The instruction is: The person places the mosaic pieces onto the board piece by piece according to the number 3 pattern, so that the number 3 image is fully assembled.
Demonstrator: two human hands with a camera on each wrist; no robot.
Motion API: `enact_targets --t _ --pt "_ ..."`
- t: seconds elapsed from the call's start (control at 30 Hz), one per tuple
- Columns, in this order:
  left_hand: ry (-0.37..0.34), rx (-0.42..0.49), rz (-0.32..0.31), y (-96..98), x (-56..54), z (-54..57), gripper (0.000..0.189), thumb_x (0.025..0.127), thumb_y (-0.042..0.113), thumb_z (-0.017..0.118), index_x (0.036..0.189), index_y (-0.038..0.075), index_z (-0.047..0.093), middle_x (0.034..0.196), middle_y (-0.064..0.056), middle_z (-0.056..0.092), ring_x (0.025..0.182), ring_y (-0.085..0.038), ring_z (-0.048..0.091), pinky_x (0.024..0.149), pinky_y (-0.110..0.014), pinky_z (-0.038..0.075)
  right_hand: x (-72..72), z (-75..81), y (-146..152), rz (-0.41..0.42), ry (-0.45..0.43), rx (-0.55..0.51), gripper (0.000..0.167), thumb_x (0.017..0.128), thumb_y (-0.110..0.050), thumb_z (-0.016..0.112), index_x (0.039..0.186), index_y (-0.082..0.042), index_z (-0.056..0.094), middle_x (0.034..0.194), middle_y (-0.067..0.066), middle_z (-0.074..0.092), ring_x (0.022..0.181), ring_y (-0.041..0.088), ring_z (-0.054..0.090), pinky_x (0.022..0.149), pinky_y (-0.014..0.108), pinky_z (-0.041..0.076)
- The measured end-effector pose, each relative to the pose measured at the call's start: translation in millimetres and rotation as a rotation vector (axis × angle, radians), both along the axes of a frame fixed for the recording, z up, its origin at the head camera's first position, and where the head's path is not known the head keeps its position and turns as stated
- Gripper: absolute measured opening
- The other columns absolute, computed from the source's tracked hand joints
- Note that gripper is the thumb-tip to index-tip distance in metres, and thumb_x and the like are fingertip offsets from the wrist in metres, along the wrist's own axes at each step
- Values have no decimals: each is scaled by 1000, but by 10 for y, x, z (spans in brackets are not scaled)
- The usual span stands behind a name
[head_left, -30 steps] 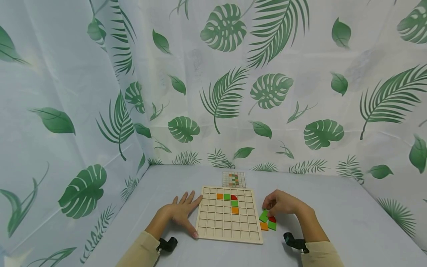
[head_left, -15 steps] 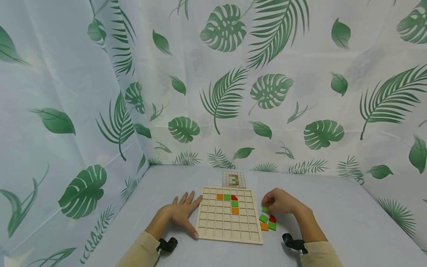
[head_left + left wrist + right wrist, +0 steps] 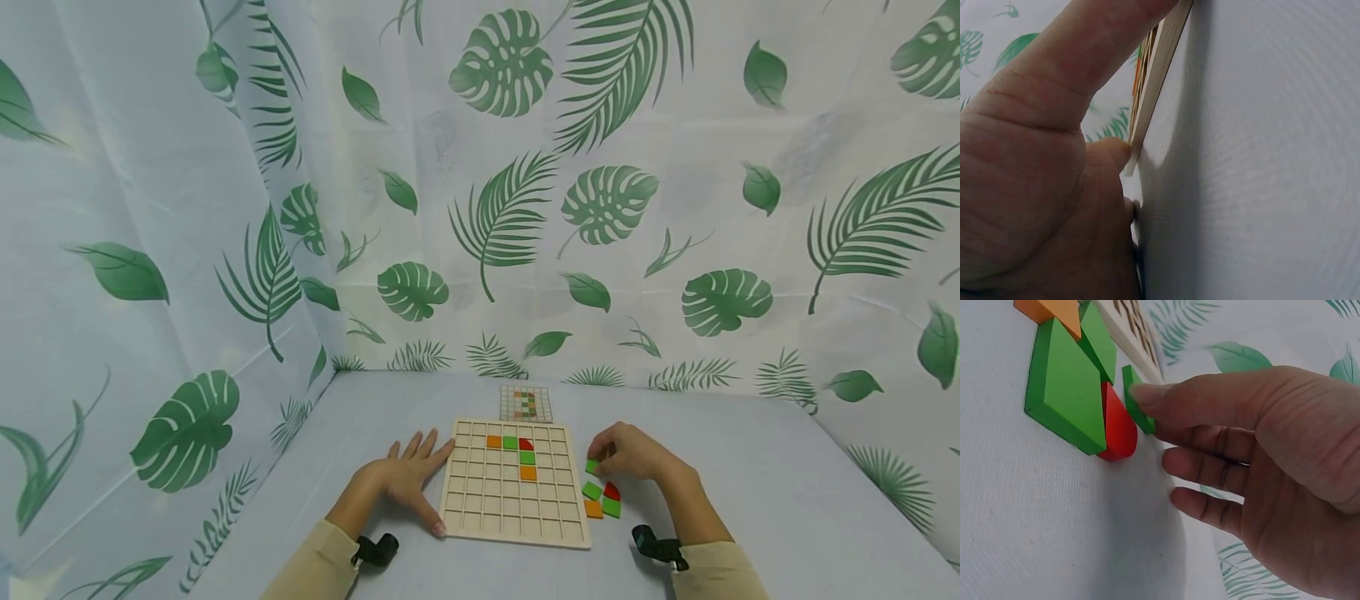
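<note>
My left hand [image 3: 408, 479] lies spread on the table, its thumb and index finger touching the left edge of a wooden grid board [image 3: 483, 504]. Tiles sit in its cells: an orange tile [image 3: 494, 442], a green tile [image 3: 511, 442] and a red quarter-round tile [image 3: 527, 444] in a row, with another green and another orange tile below the red one. Right of the board, my right hand [image 3: 637, 454] pinches a green square tile [image 3: 1132, 394] between thumb and index finger. Close by lie a red tile [image 3: 1120, 428], two loose green tiles and an orange one [image 3: 593, 509].
Behind the board lies a small card [image 3: 527, 404] printed with a coloured grid pattern. The white-covered table [image 3: 750, 483] meets a leaf-print curtain [image 3: 480, 208] at the back and left. Each wrist wears a black camera.
The right hand has slid a green tile a little away from the loose pile, toward the back, and now pinches it. My left hand and the board have stayed put.
</note>
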State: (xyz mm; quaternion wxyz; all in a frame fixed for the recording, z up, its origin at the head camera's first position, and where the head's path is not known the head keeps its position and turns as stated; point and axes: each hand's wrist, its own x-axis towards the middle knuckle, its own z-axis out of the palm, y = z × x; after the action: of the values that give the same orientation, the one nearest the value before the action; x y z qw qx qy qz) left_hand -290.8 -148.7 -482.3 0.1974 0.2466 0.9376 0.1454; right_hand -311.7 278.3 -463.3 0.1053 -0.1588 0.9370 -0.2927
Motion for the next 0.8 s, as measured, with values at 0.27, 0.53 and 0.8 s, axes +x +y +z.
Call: enact_targets --t 0.27,0.53,0.8 --pt "16 -32 15 41 18 -10 139 66 69 89 169 28 5 176 -16 -4 162 -40 -6 125 -71 3 2 -9 -52 24 -2 -18 18 82 -2 82 92 -12 71 83 0 65 80 19 57 71 33 50" --pt "-7 -16 11 20 26 18 141 64 73 88 169 28 4 176 -16 -6 162 -41 -8 125 -71 0 -42 -18 -21 77 31 -125 5 91 -6 76 94 -9 77 86 0 69 80 18 57 67 31 49" --pt "-3 8 -9 -11 -28 -57 148 56 81 86 169 34 2 176 -16 -7 162 -43 -8 123 -74 0 -76 -30 0 74 64 -234 15 100 -10 67 110 -4 75 98 7 67 78 18 66 70 30 59"
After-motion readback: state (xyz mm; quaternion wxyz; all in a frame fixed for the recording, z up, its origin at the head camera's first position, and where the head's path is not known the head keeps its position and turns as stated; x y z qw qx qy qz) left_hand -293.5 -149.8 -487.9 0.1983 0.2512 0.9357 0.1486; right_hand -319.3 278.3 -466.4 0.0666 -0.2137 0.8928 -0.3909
